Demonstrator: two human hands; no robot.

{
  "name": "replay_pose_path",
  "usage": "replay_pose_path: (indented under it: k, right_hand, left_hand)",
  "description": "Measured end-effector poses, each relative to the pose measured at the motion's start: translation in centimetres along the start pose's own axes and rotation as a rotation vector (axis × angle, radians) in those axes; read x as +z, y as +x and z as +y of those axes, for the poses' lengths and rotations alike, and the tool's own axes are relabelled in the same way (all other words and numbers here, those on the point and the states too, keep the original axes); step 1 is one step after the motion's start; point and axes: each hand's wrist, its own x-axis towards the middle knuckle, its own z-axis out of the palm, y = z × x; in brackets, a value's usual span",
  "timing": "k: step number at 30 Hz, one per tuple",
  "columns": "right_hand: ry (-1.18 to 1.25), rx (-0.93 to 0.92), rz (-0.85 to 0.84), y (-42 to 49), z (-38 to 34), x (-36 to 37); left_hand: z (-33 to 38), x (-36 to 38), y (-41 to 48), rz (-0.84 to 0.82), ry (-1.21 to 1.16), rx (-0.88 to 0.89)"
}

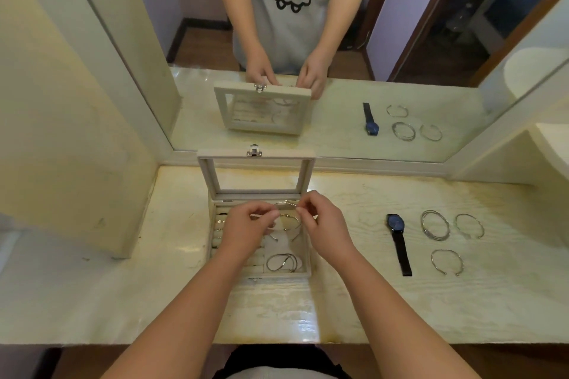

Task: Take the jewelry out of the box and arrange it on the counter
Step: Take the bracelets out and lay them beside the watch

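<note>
Head view: one watch (395, 223), three bangles (434, 224) on counter (369, 301).

Box (258, 274): on the counter (338, 301), left of the middle, just before you.
Lid (204, 175): stands up at the far side of the box, close to the mirror (431, 24).
Hands: your left hand (246, 224) and right hand (323, 224) are over the box, with a thin bangle (284, 202) between their fingertips.
Bracelet (281, 262): in the near right compartment.
Watch (397, 237): right of the box, well apart.
Right of the watch: stacked set (434, 224) and far bangle (469, 224) side by side, with near bangle (446, 261) before them.
</note>
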Motion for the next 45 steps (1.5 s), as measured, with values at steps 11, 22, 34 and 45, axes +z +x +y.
replay_pose_path:
  k: [11,22,34,45]
  right_hand:
    - [0.082,0.129,0.156,-3.0,0.7,-2.9]
    - [0.715,0.454,0.168,-6.8,4.0,-8.9]
    - [0.875,0.632,0.186,-10.2,14.9,-21.6]
    - [0.741,0.708,0.208,-10.0,23.2,-31.7]
  left_hand:
    - [1.2,1.9,-1.3,-0.222,-0.050,-0.042]
    - [1.7,8.1,-3.4,-0.238,-0.176,-0.221]
    - [2.2,24.6,-8.3,-0.185,-0.148,-0.272]
    - [2.2,38.6,-9.9,-0.089,-0.053,-0.302]
